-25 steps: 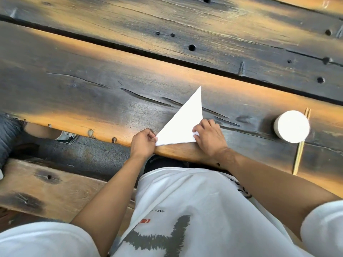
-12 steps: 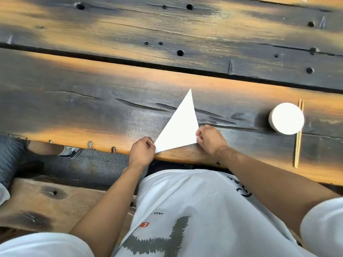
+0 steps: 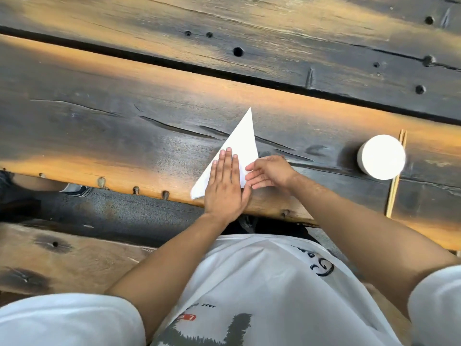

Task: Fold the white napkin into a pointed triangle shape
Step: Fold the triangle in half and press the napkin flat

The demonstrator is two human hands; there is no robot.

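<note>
Since a second ago the left hand has slid flat-fingered onto the white napkin, whose point aims toward 12 o'clock on the counter, while the right hand rests open, touching its 4 o'clock corner.

The left hand lies flat over the napkin, hiding its lower middle. A bright white cup at three o'clock covers part of the chopsticks. A shoe at nine o'clock shows only partly.
</note>
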